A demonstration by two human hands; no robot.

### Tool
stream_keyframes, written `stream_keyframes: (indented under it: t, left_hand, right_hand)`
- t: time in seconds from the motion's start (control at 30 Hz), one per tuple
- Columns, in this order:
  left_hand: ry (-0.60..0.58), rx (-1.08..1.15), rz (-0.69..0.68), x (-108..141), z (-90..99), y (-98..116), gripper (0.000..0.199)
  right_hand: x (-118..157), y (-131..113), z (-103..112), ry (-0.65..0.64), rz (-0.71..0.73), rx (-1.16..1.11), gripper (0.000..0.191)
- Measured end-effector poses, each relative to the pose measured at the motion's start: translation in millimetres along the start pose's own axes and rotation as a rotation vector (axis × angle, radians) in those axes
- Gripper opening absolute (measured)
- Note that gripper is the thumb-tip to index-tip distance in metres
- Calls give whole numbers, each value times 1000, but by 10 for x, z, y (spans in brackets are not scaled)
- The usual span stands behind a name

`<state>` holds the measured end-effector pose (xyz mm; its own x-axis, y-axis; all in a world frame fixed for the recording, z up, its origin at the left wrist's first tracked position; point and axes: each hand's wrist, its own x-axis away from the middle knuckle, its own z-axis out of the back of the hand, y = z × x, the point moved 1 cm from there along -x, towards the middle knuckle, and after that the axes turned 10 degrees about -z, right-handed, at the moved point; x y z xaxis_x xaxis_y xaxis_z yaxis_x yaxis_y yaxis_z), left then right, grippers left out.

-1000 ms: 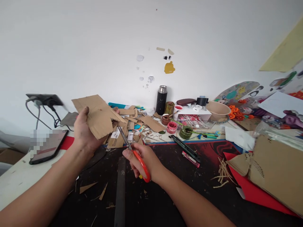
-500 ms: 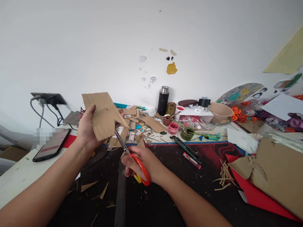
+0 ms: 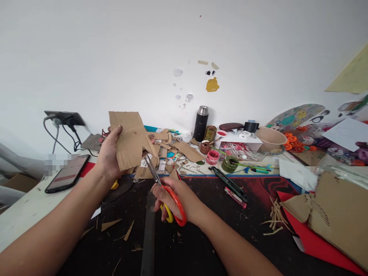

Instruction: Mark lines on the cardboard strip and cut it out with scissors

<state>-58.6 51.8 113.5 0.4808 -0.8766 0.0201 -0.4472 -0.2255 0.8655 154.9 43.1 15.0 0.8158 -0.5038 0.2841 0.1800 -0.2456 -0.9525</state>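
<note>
My left hand (image 3: pixel 110 153) holds up a brown cardboard piece (image 3: pixel 130 143), thumb on its near face and fingertips showing at its right edge. A notch is cut into the cardboard's lower right side, with a narrow strip beside it. My right hand (image 3: pixel 175 197) is closed round scissors (image 3: pixel 178 207) with one red and one yellow handle loop. The blades point up and left, their tips at the notch. A dark flat bar (image 3: pixel 148 234) lies below the scissors on the black mat (image 3: pixel 184 253).
Cardboard scraps (image 3: pixel 186 150) lie behind my hands. Beyond them stand a black flask (image 3: pixel 201 123) and paint jars (image 3: pixel 229 163). A cutter (image 3: pixel 228 184) rests right of centre, a phone (image 3: pixel 68 174) at left, and a cardboard sheet (image 3: pixel 342 218) on red paper (image 3: pixel 313 241) at right.
The view has shifted slightly, so most things appear a little further right. The scissors' handle loops are spread further apart, and more of the yellow loop shows. Both hands keep their holds.
</note>
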Motion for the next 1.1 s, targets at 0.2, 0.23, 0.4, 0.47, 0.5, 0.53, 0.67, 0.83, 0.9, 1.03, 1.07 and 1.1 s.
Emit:
stream_keyframes:
  t: [0.2, 0.23, 0.4, 0.47, 0.5, 0.53, 0.67, 0.83, 0.9, 1.03, 1.07, 1.1]
  left_hand:
    - [-10, -14, 59, 57, -30, -55, 56]
    - [-5, -15, 70, 69, -40, -64, 55]
    - [-1, -28, 130, 120, -96, -88, 54]
    - [-14, -25, 144, 136, -115, -87, 55]
    - [-23, -24, 148, 144, -121, -87, 55]
    - [-28, -27, 155, 150, -124, -88, 55]
    - [-13, -54, 170, 162, -116, -104, 56]
    - [37, -79, 165, 179, -132, -118, 54]
    - [47, -85, 178, 191, -150, -124, 51]
    - [30, -86, 218, 205, -160, -144, 53]
    - [17, -83, 224, 205, -156, -149, 54]
    - [4, -82, 231, 206, -150, -153, 55]
  right_hand:
    - [0, 5, 6, 43, 34, 20, 68]
    - [1, 5, 5, 51, 32, 21, 68]
    - [5, -1, 9, 95, 24, 29, 69]
    - [2, -2, 10, 98, 22, 30, 69]
    - [1, -2, 9, 98, 20, 28, 69]
    - [0, -4, 8, 99, 18, 24, 70]
    - [8, -28, 5, 107, 17, 18, 68]
    - [17, -58, 4, 119, 26, 25, 63]
    - [11, -56, 4, 122, 24, 28, 62]
    - [4, -46, 3, 119, 21, 3, 63]
    - [5, -44, 3, 117, 24, -4, 63]
    - [5, -42, 3, 117, 26, -9, 63]
